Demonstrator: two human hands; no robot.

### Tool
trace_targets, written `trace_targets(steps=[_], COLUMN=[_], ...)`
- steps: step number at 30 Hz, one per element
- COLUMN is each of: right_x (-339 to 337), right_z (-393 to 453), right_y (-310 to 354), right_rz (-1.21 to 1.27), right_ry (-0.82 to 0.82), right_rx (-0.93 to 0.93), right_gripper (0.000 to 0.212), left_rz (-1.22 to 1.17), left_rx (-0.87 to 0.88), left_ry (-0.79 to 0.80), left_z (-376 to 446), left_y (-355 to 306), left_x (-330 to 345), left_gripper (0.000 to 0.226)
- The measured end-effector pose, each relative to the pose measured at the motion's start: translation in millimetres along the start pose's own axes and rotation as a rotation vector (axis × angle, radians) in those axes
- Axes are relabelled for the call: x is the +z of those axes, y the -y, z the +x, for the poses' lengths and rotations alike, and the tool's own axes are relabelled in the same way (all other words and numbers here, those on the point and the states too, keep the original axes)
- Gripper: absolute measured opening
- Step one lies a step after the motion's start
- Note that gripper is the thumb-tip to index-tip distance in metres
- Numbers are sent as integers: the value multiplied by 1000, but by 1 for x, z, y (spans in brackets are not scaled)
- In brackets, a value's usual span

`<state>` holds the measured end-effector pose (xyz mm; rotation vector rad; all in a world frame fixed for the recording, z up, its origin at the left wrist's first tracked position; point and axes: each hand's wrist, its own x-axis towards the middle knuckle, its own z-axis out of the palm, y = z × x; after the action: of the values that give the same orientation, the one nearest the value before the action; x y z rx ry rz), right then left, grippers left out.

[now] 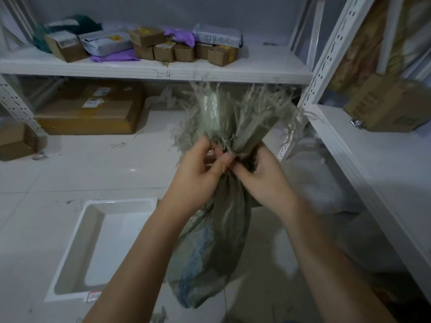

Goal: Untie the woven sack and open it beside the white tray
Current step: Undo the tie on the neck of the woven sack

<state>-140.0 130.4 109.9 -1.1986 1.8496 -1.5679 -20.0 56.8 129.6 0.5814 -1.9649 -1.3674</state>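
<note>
A grey-green woven sack [224, 234] stands upright on the floor in the middle of the view, its neck bunched tight and its frayed top fanning out above. My left hand [198, 173] and my right hand [258, 173] both pinch the sack at the tied neck, fingers meeting at the knot. The tie itself is hidden under my fingers. A white tray [70, 248] lies empty on the floor to the left of the sack, a red-and-white label at its near edge.
A white metal shelf [256, 68] at the back holds several small cardboard boxes and mail bags. A large flat carton [93, 113] lies under it. Another rack [363, 145] with a box stands close on the right. White floor tiles surround the tray.
</note>
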Motion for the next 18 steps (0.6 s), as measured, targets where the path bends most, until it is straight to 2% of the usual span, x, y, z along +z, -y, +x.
trace_targets(steps=[2,4,6,8,11,13,15,18], right_x=[5,10,16,25,41,50,57,67], right_z=[-2,-6,-11,-18,-29,-36,-42,-52], right_y=[-19,-46,-79,-112,-166,-202,-230,-262], right_rz=[-86,-160,-222,-217,-252,-301,-362,-401], right_ry=[45,76,82,100,132,175,233,323], right_rx=[-10,25,86,162,257,316,389,479], right_gripper=[42,50,58,57,58,58,56,48], left_rz=[105,156,181,168,141,129,157,197], left_rx=[0,-22,-70,-152,-263,-318,-395,-518], left_ry=[11,14,59,111,166,196,246,324], left_z=[-8,-16,-23,-29,-40,-46,-53,-62], left_y=[24,52,82,114,157,183,208,246], left_x=[2,6,13,20,30,37,44,51], left_gripper=[12,19,14,2,12,5,14,4])
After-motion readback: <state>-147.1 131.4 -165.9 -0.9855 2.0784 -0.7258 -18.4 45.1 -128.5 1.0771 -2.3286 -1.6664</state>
